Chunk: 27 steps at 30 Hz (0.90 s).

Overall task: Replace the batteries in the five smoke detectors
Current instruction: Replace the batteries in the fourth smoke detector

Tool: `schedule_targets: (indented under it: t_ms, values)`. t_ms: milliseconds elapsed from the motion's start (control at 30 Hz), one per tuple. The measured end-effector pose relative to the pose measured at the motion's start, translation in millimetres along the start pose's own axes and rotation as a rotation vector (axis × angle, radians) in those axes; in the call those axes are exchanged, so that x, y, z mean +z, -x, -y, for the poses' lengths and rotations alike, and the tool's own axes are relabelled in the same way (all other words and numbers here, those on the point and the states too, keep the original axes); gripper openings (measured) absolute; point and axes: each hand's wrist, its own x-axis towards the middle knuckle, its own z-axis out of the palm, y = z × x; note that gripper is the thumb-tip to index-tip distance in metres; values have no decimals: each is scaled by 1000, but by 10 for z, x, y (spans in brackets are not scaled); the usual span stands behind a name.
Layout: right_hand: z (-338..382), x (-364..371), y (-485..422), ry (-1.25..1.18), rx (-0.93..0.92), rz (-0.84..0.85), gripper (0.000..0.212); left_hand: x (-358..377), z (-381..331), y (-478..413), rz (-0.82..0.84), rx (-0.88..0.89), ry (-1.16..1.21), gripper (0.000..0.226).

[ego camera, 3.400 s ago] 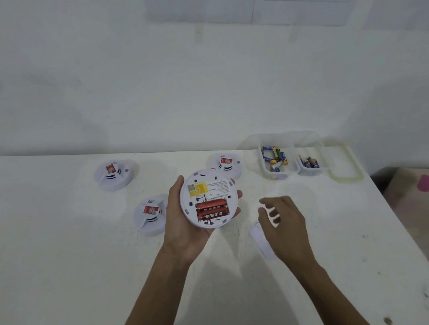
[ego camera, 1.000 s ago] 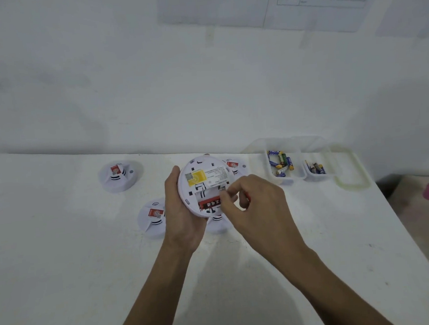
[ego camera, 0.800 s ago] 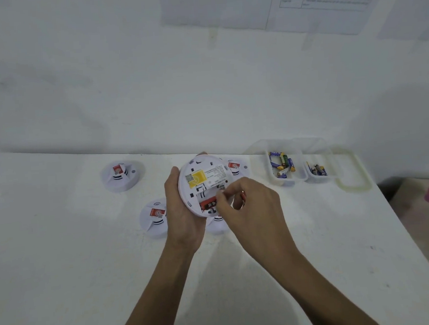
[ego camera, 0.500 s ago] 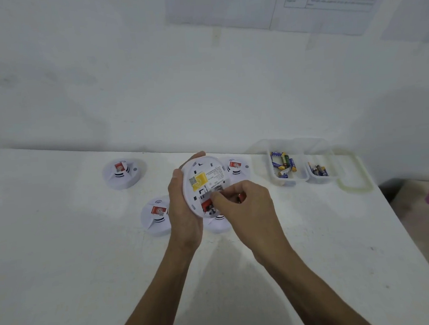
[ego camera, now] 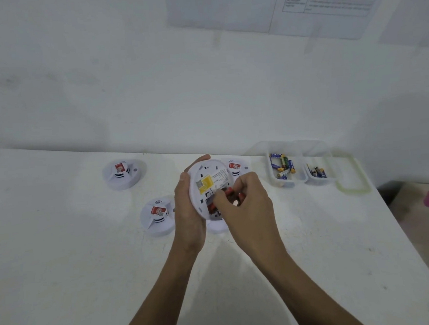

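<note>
White table (ego camera: 63, 261) against white wall (ego camera: 126, 79). Four smoke detectors on table, a fifth (ego camera: 205, 185) clasped in left hand (ego camera: 187, 210); right hand (ego camera: 247, 205) pinches red battery (ego camera: 227, 193). Two battery trays (ego camera: 277, 180).

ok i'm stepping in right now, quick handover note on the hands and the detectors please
Left hand: holds the open detector, back side up, above the table.
Right hand: fingertips pinching a red battery at its compartment; whether it is free of the compartment can't be told.
On the table: three detectors in clear view, one more partly hidden under the hands.
Loose batteries sit in the clear container to the right.
Done: this detector opened. Left: finish its swap; state of the others unclear.
</note>
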Motion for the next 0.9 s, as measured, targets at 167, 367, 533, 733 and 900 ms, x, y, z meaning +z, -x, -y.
schedule_targets:
  t_ms: [167,367,533,733,900]
  values:
    - [-27,-61,-12,-84,-68,-21,19,64,33,-13,-5,-38,70,37]
    - [-124,-431,-157,-125,-90,32,16,207,111,-10,-7,-91,123,44]
    - [-280,-872,-412,-50,-41,90,12,366,289,-11,-13,-156,173,48]
    - [-685,-1394,-980,42,43,84,10,670,503,10,-52,-275,265,53]
    - [-1153,-1733,-1628,120,155,133,14,955,637,-16,-74,-268,286,56]
